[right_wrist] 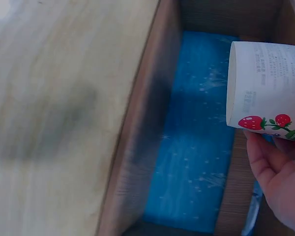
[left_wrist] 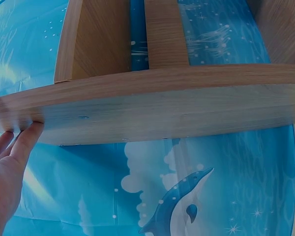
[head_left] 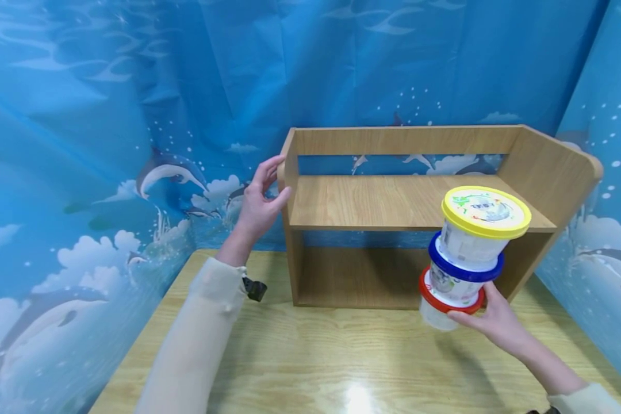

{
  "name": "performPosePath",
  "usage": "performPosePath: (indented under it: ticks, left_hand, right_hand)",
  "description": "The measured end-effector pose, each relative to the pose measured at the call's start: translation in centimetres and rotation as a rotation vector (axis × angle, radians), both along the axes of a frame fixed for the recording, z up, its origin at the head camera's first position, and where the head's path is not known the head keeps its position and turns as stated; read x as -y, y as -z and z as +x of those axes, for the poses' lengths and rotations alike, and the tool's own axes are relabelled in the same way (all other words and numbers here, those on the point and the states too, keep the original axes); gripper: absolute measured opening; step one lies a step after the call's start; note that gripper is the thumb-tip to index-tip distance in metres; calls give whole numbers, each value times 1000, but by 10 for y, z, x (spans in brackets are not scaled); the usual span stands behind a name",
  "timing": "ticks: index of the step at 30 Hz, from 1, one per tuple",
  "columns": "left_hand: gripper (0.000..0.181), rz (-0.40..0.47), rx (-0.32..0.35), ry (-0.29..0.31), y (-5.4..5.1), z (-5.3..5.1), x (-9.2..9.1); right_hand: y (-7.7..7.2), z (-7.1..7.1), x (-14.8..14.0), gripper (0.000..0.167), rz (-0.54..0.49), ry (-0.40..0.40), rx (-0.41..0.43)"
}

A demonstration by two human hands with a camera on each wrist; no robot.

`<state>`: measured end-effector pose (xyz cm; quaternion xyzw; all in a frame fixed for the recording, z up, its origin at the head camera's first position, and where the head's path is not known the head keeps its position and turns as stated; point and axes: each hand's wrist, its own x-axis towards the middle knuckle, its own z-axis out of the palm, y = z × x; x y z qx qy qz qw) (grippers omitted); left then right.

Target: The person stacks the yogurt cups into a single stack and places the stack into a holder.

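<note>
A stack of three round tubs is held up in front of the right part of a wooden shelf unit (head_left: pixel 364 201). The top tub has a yellow lid (head_left: pixel 486 211), the middle one a blue rim (head_left: pixel 466 264), the bottom one a red rim (head_left: pixel 447 299). My right hand (head_left: pixel 502 322) grips the stack near the red rim, thumb in front. In the right wrist view, a white tub (right_wrist: pixel 270 88) printed with strawberries shows above my fingers. My left hand (head_left: pixel 261 201) holds the front edge of the unit's left side panel (left_wrist: pixel 152 115), fingers on its outer face.
The unit has an upper board (head_left: pixel 372 201) and a lower level (head_left: pixel 362 276), with a right side panel (head_left: pixel 548 167). It stands on a light wooden table (head_left: pixel 310 356). Blue sea-print sheets (head_left: pixel 227 69) with dolphins hang behind and at both sides.
</note>
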<state>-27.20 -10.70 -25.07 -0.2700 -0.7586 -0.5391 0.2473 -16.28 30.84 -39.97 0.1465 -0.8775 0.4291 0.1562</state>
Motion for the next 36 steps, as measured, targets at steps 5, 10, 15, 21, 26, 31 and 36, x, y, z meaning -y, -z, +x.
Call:
performPosePath:
  ticks: [5, 10, 15, 21, 26, 31, 36]
  left_hand:
    - [51, 0, 0, -3, 1, -1, 0]
    - [51, 0, 6, -1, 1, 0, 0]
    - [51, 2, 6, 0, 0, 0, 0]
    - [51, 3, 7, 1, 0, 1, 0]
    - [52, 7, 7, 0, 0, 0, 0]
    - [52, 4, 8, -4, 1, -1, 0]
    - [52, 3, 1, 3, 0, 1, 0]
  right_hand:
    - [-15, -2, -1, 82, 15, -6, -17]
    - [-32, -4, -2, 82, 31, 2, -23]
    - [-51, -6, -4, 84, 66, 5, 21]
    - [-68, -10, -6, 85, 89, 12, 7]
    - [-80, -13, -7, 82, 90, 15, -7]
    - [-91, -15, -8, 80, 85, 14, -23]
    - [-104, -17, -9, 76, 87, 12, -8]
